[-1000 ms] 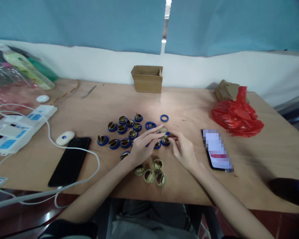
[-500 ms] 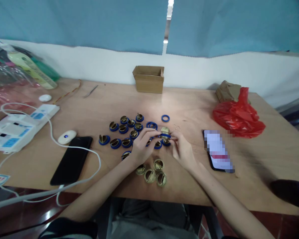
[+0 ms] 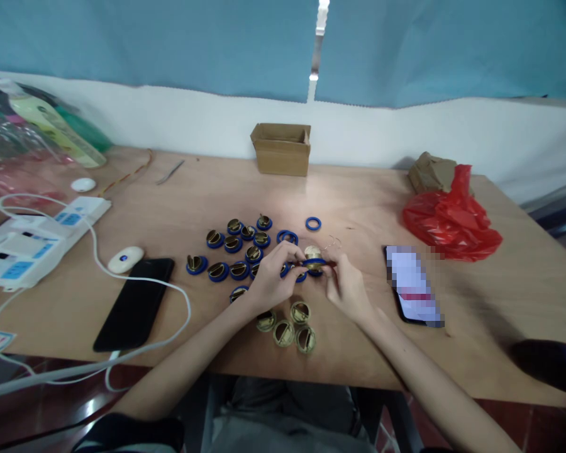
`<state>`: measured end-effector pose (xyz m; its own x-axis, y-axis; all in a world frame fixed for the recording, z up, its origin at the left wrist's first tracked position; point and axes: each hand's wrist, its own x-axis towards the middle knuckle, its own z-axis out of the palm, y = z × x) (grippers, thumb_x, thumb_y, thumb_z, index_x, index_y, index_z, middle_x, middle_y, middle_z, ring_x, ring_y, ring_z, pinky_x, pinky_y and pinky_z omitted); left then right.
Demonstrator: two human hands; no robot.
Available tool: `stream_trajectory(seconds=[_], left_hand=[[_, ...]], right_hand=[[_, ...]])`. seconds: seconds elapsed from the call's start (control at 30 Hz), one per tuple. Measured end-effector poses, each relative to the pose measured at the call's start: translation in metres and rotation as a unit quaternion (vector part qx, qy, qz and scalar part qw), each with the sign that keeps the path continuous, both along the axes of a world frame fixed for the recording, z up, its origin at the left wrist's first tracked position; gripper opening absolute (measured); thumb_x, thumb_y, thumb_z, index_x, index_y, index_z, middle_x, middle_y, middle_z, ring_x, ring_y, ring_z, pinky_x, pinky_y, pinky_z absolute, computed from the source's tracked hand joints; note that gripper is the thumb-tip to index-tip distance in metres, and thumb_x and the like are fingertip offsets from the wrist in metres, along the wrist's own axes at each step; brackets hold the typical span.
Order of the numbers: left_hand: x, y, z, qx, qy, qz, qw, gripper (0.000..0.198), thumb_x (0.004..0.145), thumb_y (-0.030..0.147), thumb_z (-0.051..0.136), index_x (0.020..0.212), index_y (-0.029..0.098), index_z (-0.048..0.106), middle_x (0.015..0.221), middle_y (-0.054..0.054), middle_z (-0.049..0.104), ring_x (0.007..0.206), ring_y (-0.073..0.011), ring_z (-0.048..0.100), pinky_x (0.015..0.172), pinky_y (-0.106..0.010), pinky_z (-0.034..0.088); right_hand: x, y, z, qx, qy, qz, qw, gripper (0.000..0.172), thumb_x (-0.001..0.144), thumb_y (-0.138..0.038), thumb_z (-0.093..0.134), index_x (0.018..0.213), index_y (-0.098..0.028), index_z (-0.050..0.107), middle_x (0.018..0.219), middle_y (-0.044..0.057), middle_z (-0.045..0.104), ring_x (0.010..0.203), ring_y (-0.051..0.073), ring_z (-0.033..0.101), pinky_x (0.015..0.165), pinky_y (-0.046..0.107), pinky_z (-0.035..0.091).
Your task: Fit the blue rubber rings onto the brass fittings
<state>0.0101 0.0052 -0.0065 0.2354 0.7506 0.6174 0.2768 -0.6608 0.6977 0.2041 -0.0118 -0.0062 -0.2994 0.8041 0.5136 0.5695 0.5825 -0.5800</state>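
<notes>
Between my fingertips is a round brass-coloured piece with a blue ring [image 3: 314, 261] around it. My left hand [image 3: 274, 275] pinches it at the left side. At its right side the fingers of my right hand [image 3: 351, 288] are closed on it. Just behind it shows another brass-coloured disc [image 3: 312, 250], and I cannot tell whether that is part of the held piece. Left of my hands lie several brass-coloured pieces with blue rings [image 3: 218, 271], some hidden by my left hand. Nearer to me lie several brass-coloured pieces without rings [image 3: 283, 333].
Loose blue rings [image 3: 314, 223] lie beyond my hands. A cardboard box [image 3: 283, 157] stands at the back. To the right are a lit phone [image 3: 412, 283] and a red plastic bag [image 3: 450, 220]. A dark phone [image 3: 134, 308], white cables and a power strip [image 3: 42, 242] occupy the left.
The held piece has tilted or dropped slightly between my fingers, with the blue ring a little lower. Both hands stay in nearly the same place.
</notes>
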Motion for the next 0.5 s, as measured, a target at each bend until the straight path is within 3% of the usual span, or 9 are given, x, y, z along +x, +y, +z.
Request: stream_trajectory(seconds=[0.17, 0.37, 0.5], left_hand=[[-0.0013, -0.0002, -0.0039, -0.06, -0.02, -0.027, 0.998, 0.017, 0.088, 0.008, 0.06, 0.098, 0.021, 0.053, 0.09, -0.002, 0.058, 0.081, -0.016, 0.062, 0.073, -0.029, 0.054], [-0.0034, 0.0042, -0.0043, -0.023, -0.018, -0.003, 1.0, 0.016, 0.088, 0.007, 0.058, 0.096, 0.02, 0.055, 0.09, -0.003, 0.057, 0.081, -0.0154, 0.06, 0.072, -0.027, 0.053], [-0.0038, 0.0063, -0.0035, 0.022, -0.031, 0.029, 0.999, 0.013, 0.092, 0.009, 0.059, 0.098, 0.02, 0.058, 0.093, -0.004, 0.061, 0.087, -0.0163, 0.064, 0.076, -0.029, 0.055]], right_hand=[[-0.0015, -0.0014, -0.0004, -0.024, 0.009, 0.002, 1.0, 0.015, 0.097, -0.015, 0.043, 0.107, -0.024, 0.05, 0.092, 0.007, 0.069, 0.077, 0.021, 0.068, 0.068, 0.034, 0.054], [-0.0035, -0.0038, 0.0042, -0.058, 0.039, 0.018, 0.997, 0.006, 0.1, -0.026, 0.049, 0.105, -0.026, 0.05, 0.088, 0.005, 0.066, 0.077, 0.021, 0.066, 0.07, 0.036, 0.055], [-0.0064, -0.0021, 0.009, -0.154, 0.176, 0.032, 0.972, 0.032, 0.096, -0.038, 0.062, 0.119, -0.026, 0.042, 0.09, 0.003, 0.065, 0.077, 0.018, 0.066, 0.07, 0.034, 0.057]])
